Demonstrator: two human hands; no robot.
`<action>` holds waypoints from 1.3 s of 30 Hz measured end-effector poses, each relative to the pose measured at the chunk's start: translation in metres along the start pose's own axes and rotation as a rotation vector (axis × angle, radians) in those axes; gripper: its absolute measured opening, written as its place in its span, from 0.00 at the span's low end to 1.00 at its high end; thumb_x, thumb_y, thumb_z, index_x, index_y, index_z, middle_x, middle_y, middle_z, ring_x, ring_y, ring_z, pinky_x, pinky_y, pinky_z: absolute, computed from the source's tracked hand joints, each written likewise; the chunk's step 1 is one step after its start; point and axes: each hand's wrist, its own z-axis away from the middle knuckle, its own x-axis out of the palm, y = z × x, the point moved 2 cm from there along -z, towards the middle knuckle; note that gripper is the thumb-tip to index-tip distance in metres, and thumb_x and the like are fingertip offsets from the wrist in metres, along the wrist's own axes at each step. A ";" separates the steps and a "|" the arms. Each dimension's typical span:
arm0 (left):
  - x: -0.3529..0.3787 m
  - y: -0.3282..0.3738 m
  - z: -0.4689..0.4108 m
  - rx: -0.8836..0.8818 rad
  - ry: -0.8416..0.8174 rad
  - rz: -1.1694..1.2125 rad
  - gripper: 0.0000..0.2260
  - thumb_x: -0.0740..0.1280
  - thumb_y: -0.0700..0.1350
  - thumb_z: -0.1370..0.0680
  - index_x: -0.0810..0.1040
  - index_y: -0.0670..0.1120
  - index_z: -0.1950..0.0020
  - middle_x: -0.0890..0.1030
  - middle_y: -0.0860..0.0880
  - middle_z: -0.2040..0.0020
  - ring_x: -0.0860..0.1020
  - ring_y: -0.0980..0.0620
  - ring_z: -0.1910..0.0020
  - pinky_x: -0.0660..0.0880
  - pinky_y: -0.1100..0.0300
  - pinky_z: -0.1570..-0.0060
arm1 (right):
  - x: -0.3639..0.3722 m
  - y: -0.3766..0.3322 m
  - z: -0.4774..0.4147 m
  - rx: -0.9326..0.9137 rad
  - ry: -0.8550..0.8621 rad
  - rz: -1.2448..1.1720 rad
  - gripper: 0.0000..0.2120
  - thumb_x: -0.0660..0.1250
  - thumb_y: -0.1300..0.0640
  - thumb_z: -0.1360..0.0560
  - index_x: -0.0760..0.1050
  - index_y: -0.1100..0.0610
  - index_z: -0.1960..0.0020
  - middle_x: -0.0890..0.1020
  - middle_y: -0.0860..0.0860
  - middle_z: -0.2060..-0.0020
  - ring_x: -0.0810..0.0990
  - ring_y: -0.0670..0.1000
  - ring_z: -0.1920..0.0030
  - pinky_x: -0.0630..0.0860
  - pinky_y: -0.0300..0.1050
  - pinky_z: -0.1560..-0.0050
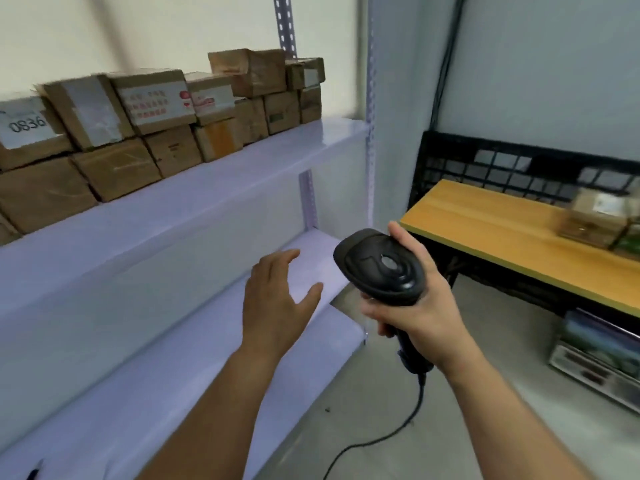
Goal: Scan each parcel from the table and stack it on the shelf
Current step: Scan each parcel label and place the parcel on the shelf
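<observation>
My right hand [420,306] grips the handle of a black corded barcode scanner [381,265], held in the air between the shelf and the table. My left hand [277,299] hangs empty over the lower shelf board, fingers spread and relaxed. Several brown cardboard parcels [152,129] are stacked in two layers on the upper board of the pale lilac shelf [221,188]. On the wooden table [502,233] at the right, a few blurred parcels [595,220] sit near the frame's edge.
A black crate [485,161] stands behind the table against the wall. Grey equipment [595,362] sits on the floor under the table. The scanner's cable [391,431] trails down across the grey floor. A perforated shelf post [371,109] rises between shelf and table.
</observation>
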 end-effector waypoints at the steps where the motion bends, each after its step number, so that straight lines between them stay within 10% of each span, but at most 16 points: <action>1: 0.013 0.012 -0.001 0.020 -0.015 0.003 0.24 0.73 0.50 0.28 0.75 0.42 0.36 0.78 0.45 0.42 0.75 0.43 0.44 0.71 0.52 0.44 | -0.015 0.000 0.005 0.006 0.017 0.010 0.46 0.75 0.76 0.34 0.67 0.33 0.33 0.82 0.49 0.47 0.78 0.50 0.71 0.76 0.46 0.72; 10: 0.108 0.114 0.002 0.214 -0.116 0.115 0.27 0.63 0.59 0.29 0.75 0.43 0.38 0.77 0.45 0.44 0.70 0.50 0.45 0.68 0.54 0.47 | -0.134 -0.011 0.054 0.008 0.242 0.052 0.44 0.77 0.64 0.38 0.67 0.30 0.33 0.81 0.59 0.49 0.78 0.53 0.70 0.75 0.45 0.74; 25: 0.252 0.265 -0.022 0.388 -0.385 0.266 0.28 0.72 0.51 0.26 0.69 0.47 0.29 0.72 0.48 0.34 0.67 0.48 0.34 0.64 0.50 0.33 | -0.296 -0.022 0.092 0.028 0.618 0.227 0.45 0.77 0.71 0.34 0.65 0.35 0.30 0.80 0.52 0.44 0.78 0.55 0.71 0.77 0.50 0.73; 32: 0.338 0.327 -0.061 0.405 -0.415 0.257 0.29 0.71 0.52 0.25 0.66 0.47 0.27 0.70 0.48 0.33 0.67 0.49 0.33 0.64 0.53 0.34 | -0.391 -0.015 0.058 0.062 0.646 0.238 0.44 0.78 0.57 0.40 0.65 0.36 0.29 0.79 0.43 0.44 0.80 0.52 0.69 0.80 0.51 0.70; 39: 0.421 0.380 -0.113 0.398 -0.438 0.247 0.29 0.69 0.54 0.24 0.64 0.49 0.27 0.68 0.51 0.31 0.65 0.53 0.32 0.60 0.59 0.34 | -0.485 0.002 0.006 0.084 0.680 0.312 0.45 0.77 0.69 0.34 0.64 0.40 0.27 0.78 0.50 0.41 0.81 0.52 0.71 0.79 0.46 0.72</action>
